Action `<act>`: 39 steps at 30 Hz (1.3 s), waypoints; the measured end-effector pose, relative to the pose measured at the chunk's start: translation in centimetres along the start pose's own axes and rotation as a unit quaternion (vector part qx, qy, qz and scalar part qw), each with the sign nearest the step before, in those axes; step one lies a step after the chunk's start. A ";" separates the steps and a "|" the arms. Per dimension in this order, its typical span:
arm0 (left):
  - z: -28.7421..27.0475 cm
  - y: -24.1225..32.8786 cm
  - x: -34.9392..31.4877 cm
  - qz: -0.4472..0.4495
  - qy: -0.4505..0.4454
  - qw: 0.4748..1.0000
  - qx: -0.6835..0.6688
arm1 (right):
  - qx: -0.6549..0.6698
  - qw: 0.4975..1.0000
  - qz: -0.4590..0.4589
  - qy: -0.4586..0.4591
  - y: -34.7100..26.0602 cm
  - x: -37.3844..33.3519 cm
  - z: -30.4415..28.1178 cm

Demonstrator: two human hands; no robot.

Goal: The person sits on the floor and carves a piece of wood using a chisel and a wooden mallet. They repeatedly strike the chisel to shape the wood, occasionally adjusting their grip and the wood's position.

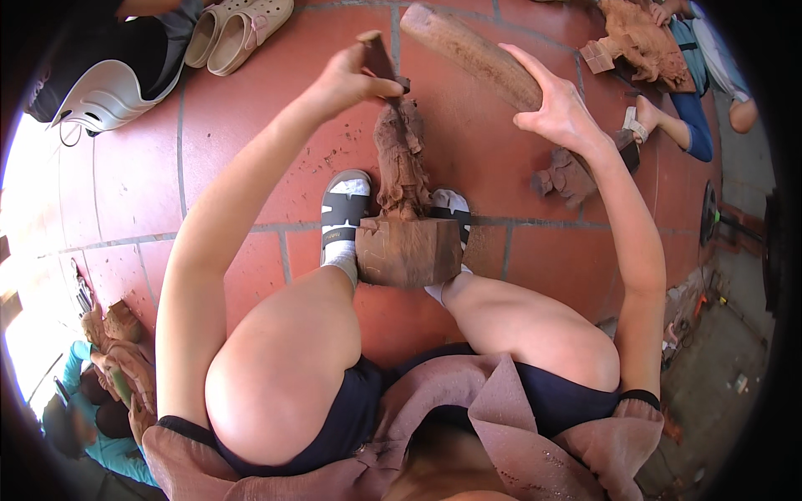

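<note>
A carved brown wooden figure [403, 171] rises from a thick, many-sided wooden block [409, 253], which stands on the tiles between my sandalled feet. My left hand [355, 81] is closed around a chisel [378, 57], its handle end up and its blade running down to the top of the carving. Off to the right, my right hand [558, 108] grips a long, rounded wooden mallet [472, 54] between thumb and fingers, the thick end pointing up and left. The mallet is apart from the chisel. The palm hides part of its grip.
A dark carved wood piece [566, 177] lies on the floor beneath my right forearm. Pale clogs [242, 33] and a white cap [104, 96] are at the upper left. Other people work on carvings [639, 42] at the upper right and at the lower left [125, 351].
</note>
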State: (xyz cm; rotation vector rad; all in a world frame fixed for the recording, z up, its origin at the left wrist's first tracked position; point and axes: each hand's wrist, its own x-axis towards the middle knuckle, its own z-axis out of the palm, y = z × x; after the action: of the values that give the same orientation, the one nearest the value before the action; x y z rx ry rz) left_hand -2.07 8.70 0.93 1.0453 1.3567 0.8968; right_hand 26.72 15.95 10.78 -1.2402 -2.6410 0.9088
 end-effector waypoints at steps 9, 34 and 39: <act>-0.2 -2.4 0.2 0.027 -0.004 0.999 0.025 | 0.030 0.999 0.012 0.007 -1.7 -0.5 0.1; 1.0 -2.6 0.8 0.033 -0.016 0.999 0.037 | -0.141 0.989 -0.033 0.015 -1.1 1.0 0.7; 1.5 -2.3 0.4 0.067 -0.007 0.996 0.056 | 0.003 1.000 -0.003 0.022 -2.2 0.9 0.0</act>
State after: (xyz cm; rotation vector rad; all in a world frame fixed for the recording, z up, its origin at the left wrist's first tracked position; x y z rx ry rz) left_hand -0.71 8.26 -1.43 1.2381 1.3501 0.9176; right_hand 24.62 15.55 11.80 -1.2370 -2.6043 0.8763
